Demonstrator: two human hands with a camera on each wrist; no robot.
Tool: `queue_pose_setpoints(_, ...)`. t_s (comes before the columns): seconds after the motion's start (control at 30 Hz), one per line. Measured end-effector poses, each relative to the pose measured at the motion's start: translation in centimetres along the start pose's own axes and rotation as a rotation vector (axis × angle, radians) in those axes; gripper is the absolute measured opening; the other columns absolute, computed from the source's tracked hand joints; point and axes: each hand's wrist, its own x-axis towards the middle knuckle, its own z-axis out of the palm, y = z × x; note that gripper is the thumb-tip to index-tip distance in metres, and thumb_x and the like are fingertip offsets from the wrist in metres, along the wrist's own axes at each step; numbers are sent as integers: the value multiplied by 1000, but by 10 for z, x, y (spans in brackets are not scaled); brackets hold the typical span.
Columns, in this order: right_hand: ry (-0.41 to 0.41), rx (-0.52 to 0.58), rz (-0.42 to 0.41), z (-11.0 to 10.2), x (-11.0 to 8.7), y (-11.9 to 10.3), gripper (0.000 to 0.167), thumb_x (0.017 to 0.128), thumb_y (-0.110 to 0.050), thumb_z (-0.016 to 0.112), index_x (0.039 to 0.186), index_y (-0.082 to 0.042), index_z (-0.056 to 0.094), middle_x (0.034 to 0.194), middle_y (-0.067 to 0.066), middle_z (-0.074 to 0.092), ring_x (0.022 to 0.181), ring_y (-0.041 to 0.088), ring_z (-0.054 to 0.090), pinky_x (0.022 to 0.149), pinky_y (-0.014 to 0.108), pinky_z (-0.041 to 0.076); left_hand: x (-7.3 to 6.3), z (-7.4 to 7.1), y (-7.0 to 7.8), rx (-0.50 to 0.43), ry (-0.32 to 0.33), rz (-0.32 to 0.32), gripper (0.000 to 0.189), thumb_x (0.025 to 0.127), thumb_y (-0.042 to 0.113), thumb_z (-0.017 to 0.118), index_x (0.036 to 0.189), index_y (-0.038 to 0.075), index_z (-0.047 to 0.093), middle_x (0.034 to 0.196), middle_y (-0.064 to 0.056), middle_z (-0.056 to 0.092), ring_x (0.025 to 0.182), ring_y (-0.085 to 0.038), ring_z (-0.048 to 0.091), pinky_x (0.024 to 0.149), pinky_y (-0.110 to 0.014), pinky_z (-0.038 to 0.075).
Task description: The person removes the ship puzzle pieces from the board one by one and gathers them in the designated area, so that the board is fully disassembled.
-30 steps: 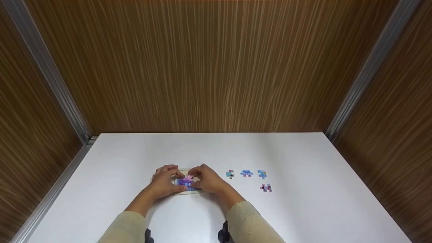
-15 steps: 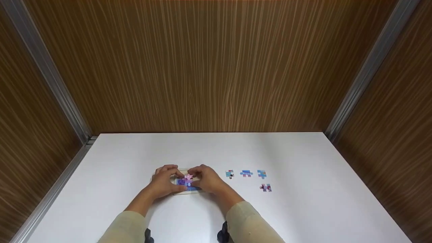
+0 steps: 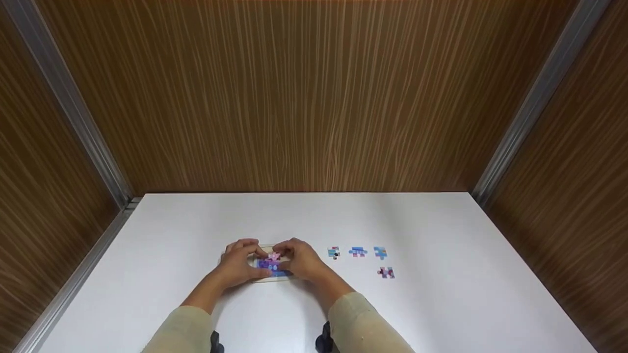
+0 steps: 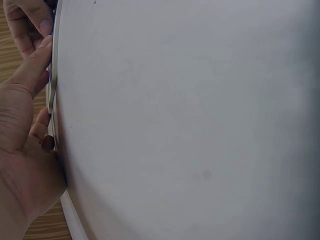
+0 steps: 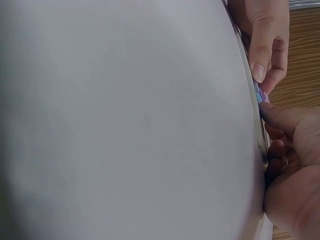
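A shallow puzzle board (image 3: 265,280) with a pale rim lies on the white table, left of the middle. Purple and blue jigsaw pieces (image 3: 265,264) fill part of it. Above them sits a pink jigsaw piece (image 3: 274,256), pinched at its right side between the index finger and thumb of my right hand (image 3: 304,260). My left hand (image 3: 236,264) curls round the board's left side, its thumb over the lower pieces and its index finger beside the pink piece. In the right wrist view, both thumbs come close together over the purple and blue pieces (image 5: 259,93).
Several loose jigsaw pieces lie to the right: a teal and white one (image 3: 334,252), a blue one (image 3: 357,251), a light blue one (image 3: 380,252), and a red and purple one (image 3: 386,272) nearer the front. Wood-grain panels (image 3: 304,98) enclose the table (image 3: 441,304) behind and at both sides.
The pink piece tilts slightly between the fingers, showing flatter half a second ago than now. Both hands stay in nearly the same place, and the loose pieces lie as before.
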Motion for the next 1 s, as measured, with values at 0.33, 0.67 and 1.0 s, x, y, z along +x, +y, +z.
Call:
queue_pose_setpoints(0.33,16,5,5,1,0,2,34,97,0,78,128,-12,77,114,4,72,112,20,67,114,48,54,0,-1,-1,-12,-14,0,36,83,38,95,112,27,77,167,-12,47,159,-46,28,128,-75,19)
queue_pose_setpoints(0.67,18,62,-29,-4,-1,8,33,97,-2,77,128,-13,76,115,6,71,111,20,66,110,45,55,1,0,-3,-11,-17,-5,38,81,38,96,113,28,77,166,-11,48,159,-45,29,129,-73,19)
queue_pose_setpoints(1.0,-6,49,-70,-20,-11,12,36,97,-2,78,131,-13,76,113,5,71,99,14,62,93,31,56,3,-1,-7,29,-16,-16,37,83,38,95,114,30,76,167,-10,47,160,-45,29,129,-75,21)
